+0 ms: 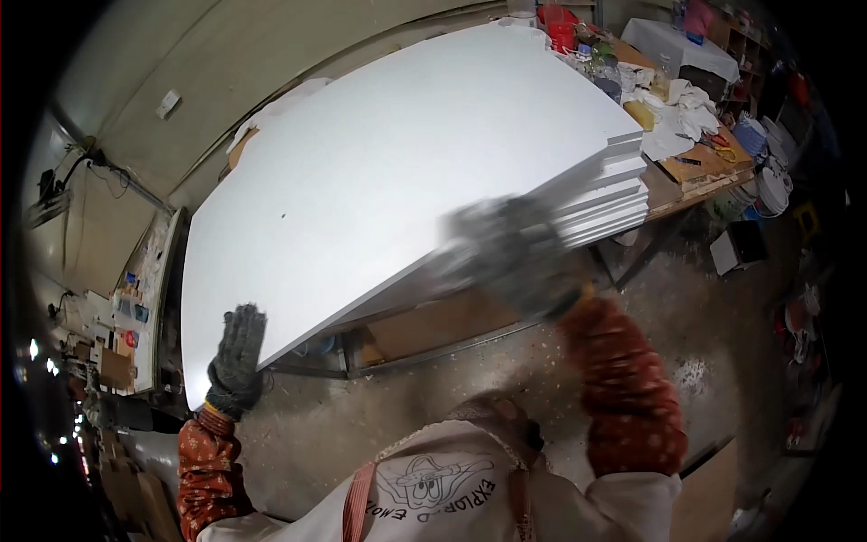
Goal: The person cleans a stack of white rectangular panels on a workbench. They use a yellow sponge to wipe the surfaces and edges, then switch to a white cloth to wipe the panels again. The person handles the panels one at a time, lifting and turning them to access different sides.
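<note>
A large white panel point(397, 154) lies on top of a stack of similar boards point(605, 194), their stepped edges showing at the right. The panel's near edge stands a little off what lies below, with a dark gap under it. My left hand point(238, 361), in a grey work glove, rests at the near left edge with its fingers stretched out over the white surface. My right hand point(515, 248), gloved alike, is over the near edge toward the right. Motion smears it, so its fingers and any hold on the panel cannot be made out.
Under the panel are a brown board point(442, 323) and a metal frame. At the back right, a cluttered wooden bench point(713, 172) carries white cloths point(691, 113), scissors point(722, 149) and bottles. A long side table point(153, 312) stands at the left.
</note>
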Demonstrator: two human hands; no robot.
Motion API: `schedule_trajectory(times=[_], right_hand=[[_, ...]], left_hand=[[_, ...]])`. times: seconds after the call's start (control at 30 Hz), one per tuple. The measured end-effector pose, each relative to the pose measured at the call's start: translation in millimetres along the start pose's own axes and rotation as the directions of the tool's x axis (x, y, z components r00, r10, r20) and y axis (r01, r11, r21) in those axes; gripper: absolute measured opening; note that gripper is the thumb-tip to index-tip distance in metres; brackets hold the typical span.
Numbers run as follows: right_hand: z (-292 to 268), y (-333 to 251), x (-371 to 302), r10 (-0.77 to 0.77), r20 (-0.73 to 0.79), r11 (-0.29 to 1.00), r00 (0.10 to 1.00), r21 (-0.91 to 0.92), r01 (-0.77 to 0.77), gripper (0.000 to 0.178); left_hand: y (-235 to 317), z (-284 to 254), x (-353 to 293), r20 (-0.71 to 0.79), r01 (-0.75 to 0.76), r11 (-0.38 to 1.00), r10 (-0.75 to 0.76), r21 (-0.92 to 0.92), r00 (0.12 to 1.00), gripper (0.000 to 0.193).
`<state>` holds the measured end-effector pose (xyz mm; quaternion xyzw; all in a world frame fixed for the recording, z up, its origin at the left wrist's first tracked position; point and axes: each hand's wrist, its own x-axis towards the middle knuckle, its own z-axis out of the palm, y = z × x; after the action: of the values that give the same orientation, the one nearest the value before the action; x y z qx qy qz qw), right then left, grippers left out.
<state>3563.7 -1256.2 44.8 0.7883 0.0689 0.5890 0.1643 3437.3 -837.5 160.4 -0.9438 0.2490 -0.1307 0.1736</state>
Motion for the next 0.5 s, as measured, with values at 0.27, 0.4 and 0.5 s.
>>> schedule_trajectory(times=[0.27, 0.4, 0.5], right_hand=[[-36.7, -43.1, 21.8, 0.028, -0.245, 0.880, 0.969, 0.467, 0.092, 0.050], [-5.6, -21.9, -12.7, -0.177, -0.090, 0.872, 0.980, 0.448, 0.199, 0.054], [-6.5, 61.1, -47.3, -0.191, 0.437, 0.963, 0.879, 0.259, 0.080, 0.050]], left_hand=[[-16.8, 11.0, 9.9, -0.032, 0.014, 1.000, -0.014, -0.020, 0.999, 0.063], [2.2, 1.4, 33.9, -0.005, 0.008, 0.999, -0.009, -0.048, 1.000, 0.066], [1.5, 4.7, 33.9, -0.039, -0.012, 1.000, 0.012, -0.011, 0.999, 0.067]])
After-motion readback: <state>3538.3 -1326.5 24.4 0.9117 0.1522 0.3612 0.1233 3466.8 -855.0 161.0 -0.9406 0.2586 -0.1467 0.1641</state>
